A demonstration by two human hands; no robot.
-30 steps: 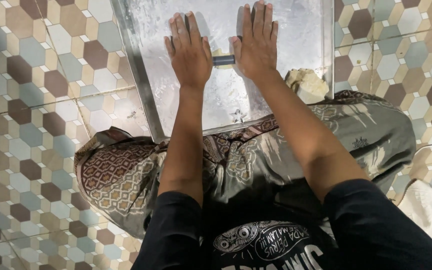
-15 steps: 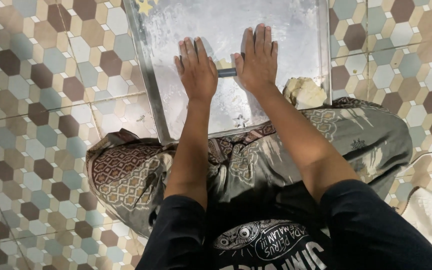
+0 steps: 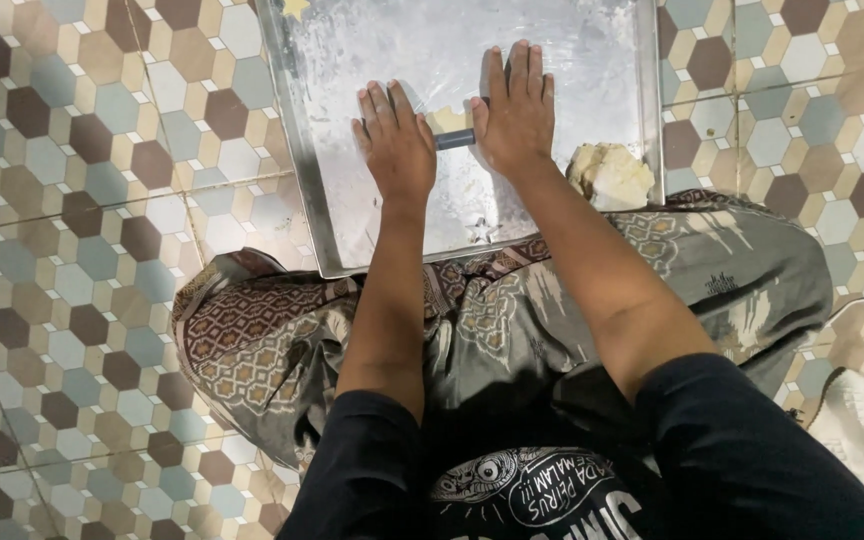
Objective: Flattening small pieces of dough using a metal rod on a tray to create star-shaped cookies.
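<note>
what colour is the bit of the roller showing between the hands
Dark blue-grey: the roller shows as a short bar between the hands, clearest in the head view.

A tray is lying on the floor before the person's lap. Both hands are resting side by side on a roller in it, with a dough lump sitting to their right.

A: How much of the roller shows?

B: Only a short dark piece between the left hand and right hand; both palms cover the rest.

A: And the dough by the roller?

B: A pale patch peeks out above it, the rest hidden beneath the hands.

A: The tray?

B: Cut off by the top edge; its near rim slips under the patterned cloth.
</note>
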